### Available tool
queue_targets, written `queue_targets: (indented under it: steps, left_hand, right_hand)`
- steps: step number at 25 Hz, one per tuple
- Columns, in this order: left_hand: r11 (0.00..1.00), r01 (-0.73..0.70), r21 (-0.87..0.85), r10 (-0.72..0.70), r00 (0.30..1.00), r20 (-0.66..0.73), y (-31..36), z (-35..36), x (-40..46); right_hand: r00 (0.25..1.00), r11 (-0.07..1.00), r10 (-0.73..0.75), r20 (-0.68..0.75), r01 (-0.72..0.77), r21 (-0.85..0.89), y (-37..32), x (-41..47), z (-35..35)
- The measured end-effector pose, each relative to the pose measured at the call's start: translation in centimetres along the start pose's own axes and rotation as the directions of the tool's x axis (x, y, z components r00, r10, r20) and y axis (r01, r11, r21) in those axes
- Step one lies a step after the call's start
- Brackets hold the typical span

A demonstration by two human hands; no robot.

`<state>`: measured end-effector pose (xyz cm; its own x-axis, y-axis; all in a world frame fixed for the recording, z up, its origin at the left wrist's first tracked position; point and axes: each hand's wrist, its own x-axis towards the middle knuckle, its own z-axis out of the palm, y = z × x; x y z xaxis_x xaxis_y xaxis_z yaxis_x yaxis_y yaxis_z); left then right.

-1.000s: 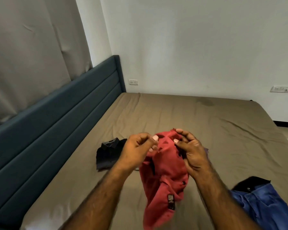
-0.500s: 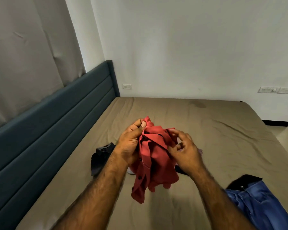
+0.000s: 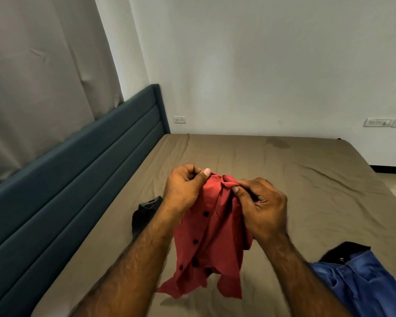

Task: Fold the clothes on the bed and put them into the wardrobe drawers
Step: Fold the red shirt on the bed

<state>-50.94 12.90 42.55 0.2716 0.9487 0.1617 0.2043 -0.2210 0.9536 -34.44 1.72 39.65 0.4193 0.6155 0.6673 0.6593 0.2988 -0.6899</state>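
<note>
One big bed (image 3: 284,170) fills the room, covered with a brown sheet. One dark blue headboard (image 3: 78,170) runs along its left side, with one grey curtain (image 3: 37,83) hanging above it.

Three pieces of clothing show clearly. One pair of blue jeans (image 3: 366,287) lies on the bed at the lower right, with one black thing (image 3: 343,249) peeking out from under its top edge. I cannot tell what that black thing is. One red shirt (image 3: 210,239) with black buttons hangs in the air over the middle of the bed, and its bottom ends dangle just above the sheet. One dark shirt (image 3: 144,213) lies on the bed to the left, partly hidden behind the left arm.

Two hands hold the red shirt up by its top. The left hand (image 3: 185,188) pinches the cloth between thumb and curled fingers. The right hand (image 3: 261,202) pinches the collar, close beside the left.

Two white wall sockets show, one (image 3: 180,119) near the headboard and one (image 3: 385,122) far right.
</note>
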Motion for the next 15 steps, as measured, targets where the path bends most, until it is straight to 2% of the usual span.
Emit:
queue_targets:
  steps: [1, 3, 5, 6, 8, 10, 11, 13, 15]
  left_hand:
    - [0.996, -0.055, 0.076, 0.058, 0.998, -0.036, 0.3, 0.3, -0.1]
    - [0.954, -0.158, 0.256, 0.187, 0.978, -0.093, 0.8, 0.4, -0.9]
    - [0.809, -0.258, 0.528, 0.359, 0.928, -0.097, 0.3, 0.9, -2.5]
    - [0.748, -0.292, 0.596, 0.43, 0.897, -0.1, 0.0, 1.5, -3.6]
    - [0.712, -0.31, 0.63, 0.484, 0.867, -0.121, -1.1, 2.6, -4.9]
    - [0.78, -0.36, 0.513, 0.452, 0.89, -0.064, -1.8, 3.7, -5.2]
    - [0.858, -0.366, 0.36, 0.394, 0.919, -0.004, -1.8, 4.1, -4.9]
    - [0.979, -0.201, 0.042, 0.195, 0.975, 0.107, -1.2, 4.2, -3.9]
    - [0.987, -0.026, -0.16, 0.055, 0.982, 0.181, -0.2, 3.3, -2.8]
  right_hand:
    - [1.0, 1.0, 0.003, 0.001, -0.003, -0.007, 0.1, 0.1, -0.1]
    - [0.985, 0.987, 0.144, 0.095, -0.15, 0.059, -0.2, 0.5, 0.2]
    - [0.938, 0.933, 0.297, 0.177, -0.325, 0.155, -0.1, 0.7, 0.3]
    - [0.922, 0.909, 0.333, 0.198, -0.37, 0.193, -0.2, 1.2, 0.1]
    - [0.884, 0.85, 0.394, 0.25, -0.454, 0.267, -0.3, 2.1, -0.5]
    - [0.84, 0.786, 0.452, 0.301, -0.534, 0.31, -0.8, 2.8, -0.8]
    - [0.816, 0.75, 0.479, 0.323, -0.572, 0.333, -0.8, 2.9, -1.0]
    - [0.76, 0.659, 0.541, 0.362, -0.65, 0.38, -0.4, 3.4, -1.7]
    - [0.719, 0.612, 0.567, 0.402, -0.694, 0.378, 0.1, 4.1, -2.8]
